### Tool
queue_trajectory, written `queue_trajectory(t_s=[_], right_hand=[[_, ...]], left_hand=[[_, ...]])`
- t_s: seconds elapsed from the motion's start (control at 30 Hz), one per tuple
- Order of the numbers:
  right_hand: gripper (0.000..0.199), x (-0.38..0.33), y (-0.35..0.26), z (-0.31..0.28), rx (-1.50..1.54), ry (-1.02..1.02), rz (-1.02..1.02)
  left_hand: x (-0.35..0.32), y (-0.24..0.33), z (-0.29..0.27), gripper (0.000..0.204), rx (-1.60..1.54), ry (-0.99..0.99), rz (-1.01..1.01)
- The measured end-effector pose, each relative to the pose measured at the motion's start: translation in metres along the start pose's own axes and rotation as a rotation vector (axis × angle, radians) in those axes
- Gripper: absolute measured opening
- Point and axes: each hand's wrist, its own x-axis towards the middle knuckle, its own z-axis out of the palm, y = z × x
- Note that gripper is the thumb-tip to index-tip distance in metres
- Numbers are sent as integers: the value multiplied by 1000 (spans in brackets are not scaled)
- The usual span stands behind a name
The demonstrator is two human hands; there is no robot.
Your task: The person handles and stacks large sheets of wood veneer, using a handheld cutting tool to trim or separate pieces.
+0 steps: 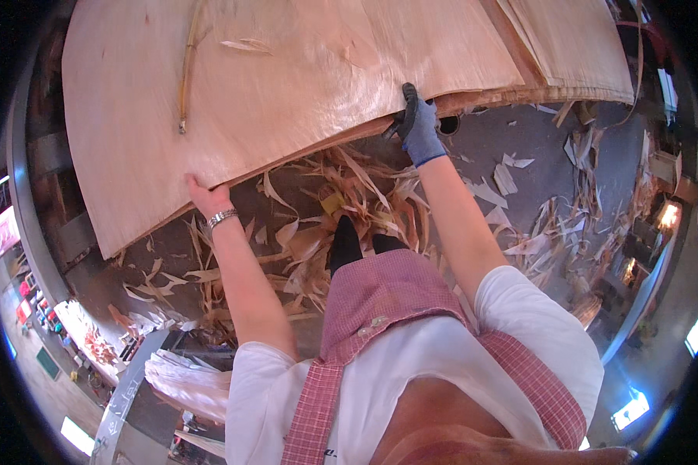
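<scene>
A wide, pale wood veneer sheet lies on top of a stack in front of me, its near edge facing me. My left hand, bare with a metal wristwatch, pinches that edge, thumb on top and the other fingers hidden underneath. Farther right, my right hand wears a blue-grey glove with black fingers and grips the same edge, thumb over the top. Between the hands the edge looks slightly raised from the layers below. A thin yellowish rod with a metal-looking tip rests on the sheet at the left.
More veneer sheets are stacked at the far right. Torn veneer strips litter the dark floor around my feet, with another scrap pile to the right. A metal beam and bundled pale veneer stand at the lower left.
</scene>
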Motion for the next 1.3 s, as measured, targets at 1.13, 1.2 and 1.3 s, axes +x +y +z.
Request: queue_trajectory(t_s=[1.13,1.2,1.3], right_hand=[[28,18,-4,3,-182,133,254],[30,33,10,3,-113,200,136],[35,20,13,22,-48,218,65]], left_hand=[[18,-9,14,43,171,75,-75],[17,-10,18,43,156,39,-99],[14,-10,21,42,242,153,-47]])
